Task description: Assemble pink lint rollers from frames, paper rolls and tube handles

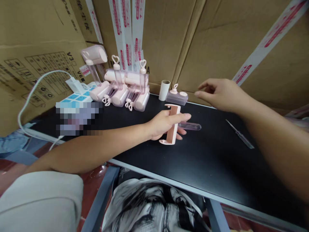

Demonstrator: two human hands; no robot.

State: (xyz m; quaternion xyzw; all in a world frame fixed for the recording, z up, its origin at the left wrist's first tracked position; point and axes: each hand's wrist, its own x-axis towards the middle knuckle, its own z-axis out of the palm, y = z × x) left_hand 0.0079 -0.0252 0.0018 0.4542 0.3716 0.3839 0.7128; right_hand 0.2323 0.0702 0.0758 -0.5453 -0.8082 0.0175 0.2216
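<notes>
In the middle of the black table (205,161), my left hand (166,124) is wrapped round a pink bracket-shaped plastic part (173,129). A clear tube (193,126) with a rounded end sticks out to the right from the same hand. My right hand (212,93) hovers above the table's back edge, its fingers apart, with nothing visible in it. Left of that hand stand a small clear-pink box (177,97) with a heart-ring cap (174,89) on it, and an upright white cylinder (164,90).
Pink-and-clear assemblies with heart-shaped rings (120,95) are stacked at the back left. Beside them lies a blue-and-white power strip (79,98) with a white cable. A screwdriver (240,134) lies at the right. Cardboard (169,38) walls rise behind.
</notes>
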